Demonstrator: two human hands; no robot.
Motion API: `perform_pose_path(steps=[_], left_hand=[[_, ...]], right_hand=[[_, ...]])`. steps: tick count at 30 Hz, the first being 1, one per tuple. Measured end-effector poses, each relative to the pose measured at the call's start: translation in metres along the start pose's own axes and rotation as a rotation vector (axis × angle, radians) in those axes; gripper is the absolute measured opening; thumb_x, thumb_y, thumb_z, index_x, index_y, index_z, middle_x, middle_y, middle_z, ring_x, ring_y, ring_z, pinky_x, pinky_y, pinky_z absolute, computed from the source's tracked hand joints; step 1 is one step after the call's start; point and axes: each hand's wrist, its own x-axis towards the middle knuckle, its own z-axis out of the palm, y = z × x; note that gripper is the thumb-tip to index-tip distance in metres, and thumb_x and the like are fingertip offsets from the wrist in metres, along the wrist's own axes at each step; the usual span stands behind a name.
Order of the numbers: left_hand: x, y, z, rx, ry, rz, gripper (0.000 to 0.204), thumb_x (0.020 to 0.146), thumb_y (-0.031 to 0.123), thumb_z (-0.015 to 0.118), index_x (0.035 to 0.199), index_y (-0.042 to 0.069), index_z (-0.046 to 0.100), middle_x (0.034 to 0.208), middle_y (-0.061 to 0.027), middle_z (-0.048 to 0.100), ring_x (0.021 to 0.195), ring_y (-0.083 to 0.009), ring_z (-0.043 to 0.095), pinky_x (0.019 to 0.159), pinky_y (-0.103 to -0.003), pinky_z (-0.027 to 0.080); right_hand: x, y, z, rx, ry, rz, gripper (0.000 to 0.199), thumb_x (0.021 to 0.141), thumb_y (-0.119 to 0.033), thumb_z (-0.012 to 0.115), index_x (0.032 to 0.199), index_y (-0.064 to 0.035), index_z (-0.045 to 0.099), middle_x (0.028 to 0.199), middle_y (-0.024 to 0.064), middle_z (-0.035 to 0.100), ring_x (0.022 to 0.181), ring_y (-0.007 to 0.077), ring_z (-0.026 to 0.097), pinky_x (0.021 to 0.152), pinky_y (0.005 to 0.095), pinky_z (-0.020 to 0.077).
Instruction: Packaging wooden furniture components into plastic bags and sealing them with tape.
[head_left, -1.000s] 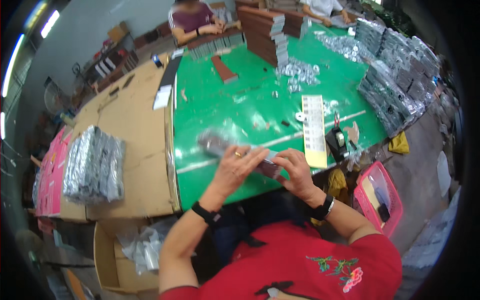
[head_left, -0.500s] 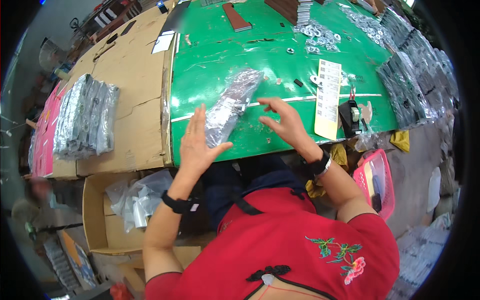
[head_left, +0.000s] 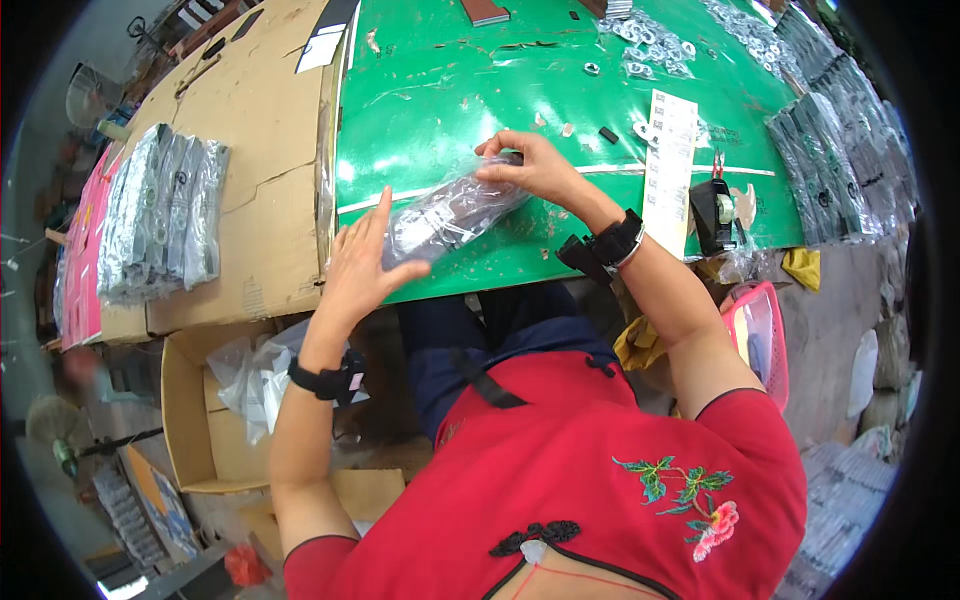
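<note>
A clear plastic bag (head_left: 445, 222) with a long dark piece inside lies slantwise on the green table top (head_left: 440, 110). At its far right end my right hand (head_left: 535, 170) grips the plastic between thumb and fingers. My left hand (head_left: 358, 262) rests against the near left end, fingers stretched out and thumb apart. What exactly the bag contains is blurred by the shiny film.
Right of the bag lie a label sheet (head_left: 668, 170) and a black tape dispenser (head_left: 712, 215). Wrapped packs stand in stacks at the left (head_left: 165, 215) and right (head_left: 815, 165). Small metal rings (head_left: 650, 45) lie at the back. Below are a cardboard box (head_left: 190, 420) and pink basket (head_left: 768, 340).
My right hand has come down onto the bag's far end and closed on it. The bag has turned to lie flatter across the table. My left hand has shifted a little left.
</note>
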Motion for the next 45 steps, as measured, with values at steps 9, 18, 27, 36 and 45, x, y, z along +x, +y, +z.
perform_pose_path(steps=[9,18,27,36,45], left_hand=[[0.016,-0.001,0.03,-0.048,0.244,-0.076,0.073,0.092,0.051,0.068,0.15,0.012,0.047,0.122,-0.0216,0.068,0.11,-0.0386,0.065,0.094,-0.047,0.049],[0.022,0.005,0.028,-0.104,0.22,-0.199,0.065,0.089,0.049,0.072,0.142,0.015,0.055,0.11,-0.0225,0.07,0.103,-0.0394,0.067,0.089,-0.046,0.051],[0.036,0.006,0.028,-0.109,0.24,-0.273,0.046,0.091,0.05,0.068,0.117,0.013,0.072,0.101,-0.0173,0.073,0.095,-0.0357,0.068,0.084,-0.043,0.051],[0.046,0.008,0.039,-0.118,0.294,-0.131,0.032,0.093,0.04,0.068,0.096,0.009,0.074,0.091,-0.0114,0.072,0.087,-0.0315,0.067,0.078,-0.041,0.05],[0.061,0.011,0.033,-0.185,0.272,-0.129,0.03,0.092,0.037,0.069,0.092,0.007,0.07,0.087,-0.0107,0.069,0.083,-0.0324,0.066,0.073,-0.043,0.049]], right_hand=[[0.009,-0.016,0.01,0.3,0.265,-0.076,0.019,0.086,-0.015,0.081,0.088,-0.0077,0.063,0.084,-0.0043,0.062,0.078,0.0053,0.053,0.07,0.0241,0.043],[0.038,0.009,0.001,-0.033,0.278,-0.134,0.033,0.078,-0.015,0.083,0.107,-0.0075,0.071,0.099,0.0023,0.07,0.092,0.0151,0.065,0.081,0.0322,0.053],[0.026,-0.007,-0.045,-0.547,-0.07,0.344,0.061,0.081,-0.062,0.076,0.089,-0.002,0.077,0.085,0.0134,0.073,0.082,0.025,0.068,0.074,0.0378,0.0512],[0.011,0.006,-0.025,-0.24,0.209,-0.059,0.03,0.088,-0.032,0.08,0.095,-0.0033,0.073,0.09,0.0011,0.07,0.089,0.0098,0.061,0.081,0.0293,0.0486],[0.034,0.018,-0.013,0.235,0.259,-0.026,0.018,0.09,-0.02,0.078,0.094,-0.0042,0.069,0.085,-0.0012,0.067,0.084,0.0068,0.06,0.074,0.0252,0.0487]])
